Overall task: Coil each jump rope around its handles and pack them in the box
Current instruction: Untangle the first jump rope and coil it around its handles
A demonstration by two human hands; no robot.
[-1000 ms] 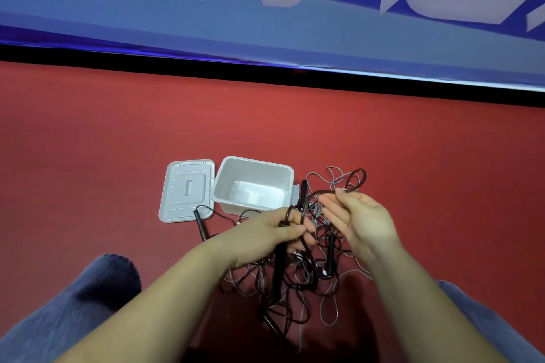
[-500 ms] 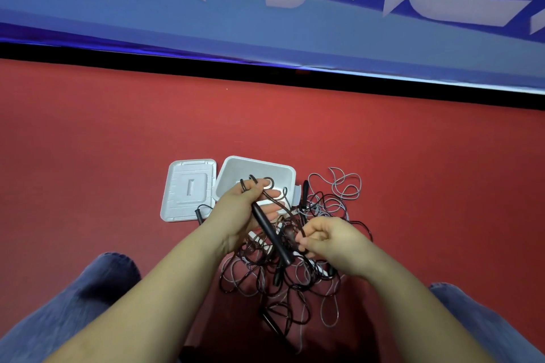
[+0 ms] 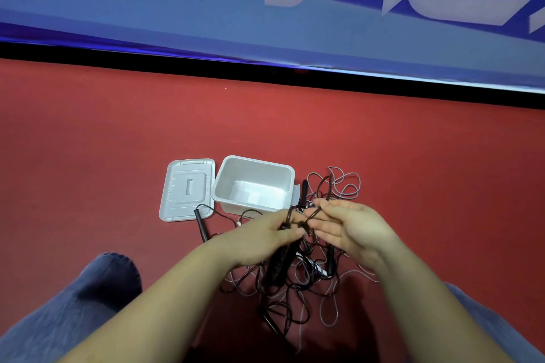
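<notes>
Two hands worked one jump rope above a tangled heap, coiling not yet finished.

Head view: the left hand (image 3: 261,237) was clenched around a pair of black handles (image 3: 280,262) held together, their lower ends pointing toward 6 o'clock. The right hand (image 3: 351,230), fingers mostly extended, pinched a dark cord (image 3: 320,206) just beside the left thumb, apparently leading a turn around the handles. Beneath both lay the tangle of ropes (image 3: 295,289) on the red floor (image 3: 118,141). At 12 o'clock from the hands stood the white box (image 3: 287,175), with nothing in it, its lid (image 3: 177,186) lying flat at its 9 o'clock. A loose handle (image 3: 202,222) lay at the lid's near edge. Judged as winding; next calls for freeing cord from the heap and keeping the turns taut.
</notes>
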